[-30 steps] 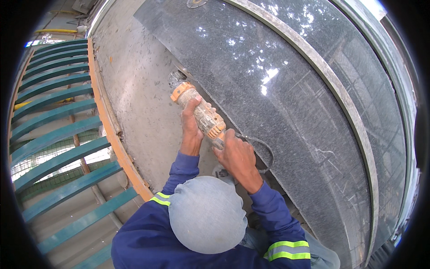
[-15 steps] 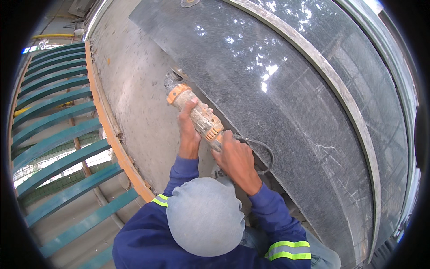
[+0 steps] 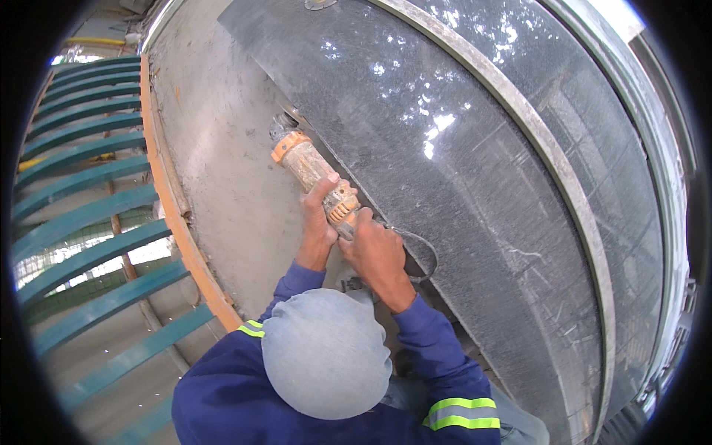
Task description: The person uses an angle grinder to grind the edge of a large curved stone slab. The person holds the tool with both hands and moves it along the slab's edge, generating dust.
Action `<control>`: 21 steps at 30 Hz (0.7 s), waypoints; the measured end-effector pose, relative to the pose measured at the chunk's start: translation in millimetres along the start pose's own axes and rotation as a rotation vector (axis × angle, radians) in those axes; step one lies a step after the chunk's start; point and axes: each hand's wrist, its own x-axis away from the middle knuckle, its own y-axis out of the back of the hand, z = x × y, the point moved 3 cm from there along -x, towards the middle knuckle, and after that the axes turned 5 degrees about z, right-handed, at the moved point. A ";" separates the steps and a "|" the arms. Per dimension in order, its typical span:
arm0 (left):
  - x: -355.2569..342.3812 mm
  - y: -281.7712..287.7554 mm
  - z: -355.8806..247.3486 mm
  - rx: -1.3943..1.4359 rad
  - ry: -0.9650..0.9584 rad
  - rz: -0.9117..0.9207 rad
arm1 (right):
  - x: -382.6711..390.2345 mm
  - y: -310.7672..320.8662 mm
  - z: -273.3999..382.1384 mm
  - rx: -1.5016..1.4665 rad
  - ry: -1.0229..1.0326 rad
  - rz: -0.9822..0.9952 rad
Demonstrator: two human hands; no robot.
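An angle grinder (image 3: 305,165) with an orange collar and a dusty, worn body lies slantwise in both my hands. My left hand (image 3: 319,226) is closed around the middle of its body, thumb on top. Just behind, my right hand (image 3: 377,256) wraps the rear end, close to my left. At the far end, the grinder's head and disc (image 3: 294,113) are at the left edge of a dark, polished stone slab (image 3: 415,170). Whether the disc touches the slab cannot be made out. A cable (image 3: 432,259) loops out beside my right hand over the slab's edge.
On the left stands a railing of green slats (image 3: 89,237) with an orange rail (image 3: 167,200). Grey, dusty floor (image 3: 215,126) runs between it and the slab. A long pale strip (image 3: 549,133) crosses the slab's right side. A round disc (image 3: 320,3) lies at the slab's far end.
My left hand has slid back along the grinder's body, nearer my right hand. Both hands and the grinder sit slightly further left in view. The grip of both hands stays closed.
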 end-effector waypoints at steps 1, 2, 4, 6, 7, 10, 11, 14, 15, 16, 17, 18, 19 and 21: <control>-1.4 4.1 -0.8 -0.006 -0.008 -0.003 | 0.8 0.4 2.3 0.004 -0.003 0.008; -2.4 5.4 0.3 -0.012 -0.017 -0.006 | 1.7 1.3 3.4 0.008 -0.006 0.017; 4.9 -3.0 -1.8 -0.044 -0.044 -0.040 | 4.7 1.0 1.7 0.003 -0.027 0.035; 11.5 -10.1 -5.6 -0.065 -0.057 -0.066 | 6.7 2.7 0.4 -0.008 -0.032 0.047; 14.1 -11.9 -7.1 -0.069 -0.057 -0.074 | 8.0 4.1 0.8 -0.016 -0.026 0.050; 14.7 -13.0 -6.2 -0.073 -0.075 -0.062 | 10.0 9.4 1.2 -0.030 -0.021 0.052; 14.0 -12.9 -5.5 -0.075 -0.084 -0.051 | 10.4 10.7 0.6 -0.034 -0.023 0.050; 12.3 -5.5 -5.4 -0.084 -0.076 -0.052 | 8.8 3.0 -0.5 -0.046 -0.006 0.029; 11.6 -5.9 -5.4 -0.077 -0.081 -0.049 | 8.0 2.0 -0.8 -0.039 -0.004 0.032; 10.7 -6.5 -6.1 -0.071 -0.086 -0.046 | 6.8 0.9 -0.4 -0.032 -0.003 0.035; 9.5 -6.3 -6.5 -0.065 -0.092 -0.044 | 5.5 -0.6 -0.4 -0.026 -0.001 0.039; 7.4 -4.9 -6.6 -0.068 -0.094 -0.039 | 4.0 -2.9 -0.8 -0.032 0.012 0.028; 4.4 -2.8 -6.6 -0.071 -0.097 -0.034 | 2.1 -5.7 -1.6 -0.037 0.026 0.018; -1.1 2.5 -5.5 -0.093 -0.095 -0.020 | -0.5 -10.0 -4.2 -0.043 0.045 -0.002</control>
